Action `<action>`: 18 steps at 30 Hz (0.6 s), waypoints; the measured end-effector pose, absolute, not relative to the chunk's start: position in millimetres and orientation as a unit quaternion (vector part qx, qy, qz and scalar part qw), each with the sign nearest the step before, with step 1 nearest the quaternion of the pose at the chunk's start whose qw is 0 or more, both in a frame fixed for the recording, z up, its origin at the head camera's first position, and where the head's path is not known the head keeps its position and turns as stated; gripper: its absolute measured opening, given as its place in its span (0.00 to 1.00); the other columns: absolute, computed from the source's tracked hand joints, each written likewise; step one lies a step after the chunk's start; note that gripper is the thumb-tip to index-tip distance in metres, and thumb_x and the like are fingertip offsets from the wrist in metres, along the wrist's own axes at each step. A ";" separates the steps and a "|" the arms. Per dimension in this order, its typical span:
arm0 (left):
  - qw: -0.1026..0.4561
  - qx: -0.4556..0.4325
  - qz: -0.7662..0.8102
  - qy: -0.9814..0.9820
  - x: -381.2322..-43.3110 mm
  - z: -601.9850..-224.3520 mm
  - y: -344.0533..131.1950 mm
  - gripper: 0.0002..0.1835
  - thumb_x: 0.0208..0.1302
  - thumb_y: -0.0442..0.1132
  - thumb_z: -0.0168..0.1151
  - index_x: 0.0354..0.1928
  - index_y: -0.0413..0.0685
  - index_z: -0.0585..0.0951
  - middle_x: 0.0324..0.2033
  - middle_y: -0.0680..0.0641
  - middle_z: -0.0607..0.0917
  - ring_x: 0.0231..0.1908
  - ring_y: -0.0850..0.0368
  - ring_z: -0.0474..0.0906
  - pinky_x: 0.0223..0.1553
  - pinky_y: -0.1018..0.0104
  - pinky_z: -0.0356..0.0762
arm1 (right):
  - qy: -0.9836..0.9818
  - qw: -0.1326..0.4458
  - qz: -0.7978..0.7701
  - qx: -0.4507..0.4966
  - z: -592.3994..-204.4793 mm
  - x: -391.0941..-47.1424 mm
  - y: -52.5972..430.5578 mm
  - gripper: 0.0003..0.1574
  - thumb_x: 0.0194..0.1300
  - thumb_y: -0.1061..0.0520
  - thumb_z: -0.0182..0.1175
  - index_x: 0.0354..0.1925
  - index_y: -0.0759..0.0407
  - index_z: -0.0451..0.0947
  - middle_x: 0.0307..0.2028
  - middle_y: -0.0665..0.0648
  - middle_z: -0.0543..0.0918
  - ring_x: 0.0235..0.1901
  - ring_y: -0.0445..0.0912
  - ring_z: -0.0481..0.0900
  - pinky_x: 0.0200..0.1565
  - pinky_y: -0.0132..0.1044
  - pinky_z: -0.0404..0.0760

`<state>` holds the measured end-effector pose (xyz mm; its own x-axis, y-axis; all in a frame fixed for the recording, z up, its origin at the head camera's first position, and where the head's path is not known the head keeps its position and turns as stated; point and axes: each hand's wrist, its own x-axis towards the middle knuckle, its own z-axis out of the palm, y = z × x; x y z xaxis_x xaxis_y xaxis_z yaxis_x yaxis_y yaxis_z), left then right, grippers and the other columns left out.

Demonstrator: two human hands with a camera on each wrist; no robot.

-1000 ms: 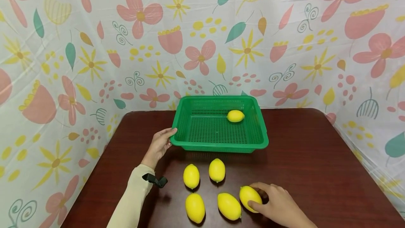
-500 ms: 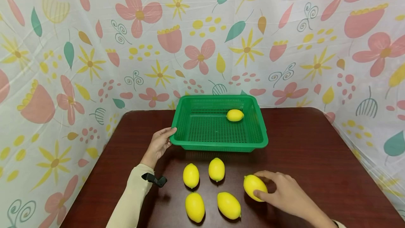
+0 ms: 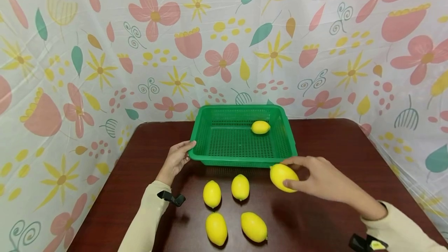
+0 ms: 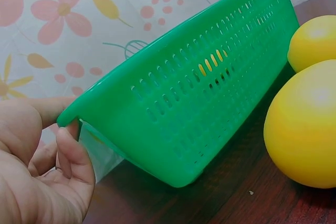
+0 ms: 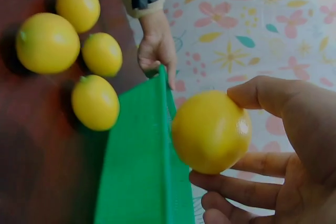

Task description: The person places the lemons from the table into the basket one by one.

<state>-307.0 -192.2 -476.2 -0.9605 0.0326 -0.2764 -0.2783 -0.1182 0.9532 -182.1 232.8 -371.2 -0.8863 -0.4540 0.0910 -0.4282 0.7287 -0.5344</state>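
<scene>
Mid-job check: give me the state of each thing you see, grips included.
Green slotted basket: open side up, held at one corner
Lemon in basket: on its side
Held lemon: clear of the table
Four loose lemons: lying on the table
Left grip: pinching the basket's rim
Right grip: holding one lemon

Bright light, soft shadows on tbl (image 3: 332, 143), sm. glare on lemon (image 5: 210, 132), R-wrist view
</scene>
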 end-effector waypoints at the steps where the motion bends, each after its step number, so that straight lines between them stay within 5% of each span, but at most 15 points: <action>1: 0.105 -0.093 0.742 0.656 -306.8 -475.8 -191.9 0.28 0.71 0.46 0.67 0.67 0.40 0.75 0.28 0.56 0.83 0.23 0.66 0.73 0.27 0.74 0.69 | 0.927 0.026 -0.284 -0.245 -366.6 -186.9 232.8 0.30 0.61 0.36 0.72 0.55 0.50 0.84 0.37 0.41 0.86 0.31 0.33 0.79 0.32 0.32 0.79; 8: 0.106 -0.097 0.740 0.657 -305.9 -475.7 -191.4 0.27 0.71 0.46 0.68 0.65 0.39 0.76 0.27 0.56 0.82 0.22 0.66 0.71 0.26 0.74 0.68 | 0.914 0.053 -0.283 -0.287 -344.3 -224.2 231.4 0.29 0.63 0.37 0.71 0.56 0.50 0.83 0.36 0.42 0.86 0.30 0.36 0.80 0.33 0.33 0.80; 18: 0.108 -0.090 0.743 0.655 -305.9 -475.2 -191.6 0.28 0.72 0.46 0.67 0.67 0.39 0.74 0.28 0.56 0.82 0.22 0.66 0.71 0.26 0.74 0.67 | 0.912 0.100 -0.242 -0.316 -336.5 -295.2 226.1 0.32 0.65 0.37 0.69 0.61 0.50 0.81 0.43 0.48 0.88 0.40 0.41 0.83 0.36 0.39 0.80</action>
<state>-305.9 -191.6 -475.2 -0.9605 0.0421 -0.2752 -0.2783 -0.1196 0.9530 -295.2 226.1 -336.5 -0.7803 -0.6247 -0.0297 -0.5277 0.6831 -0.5048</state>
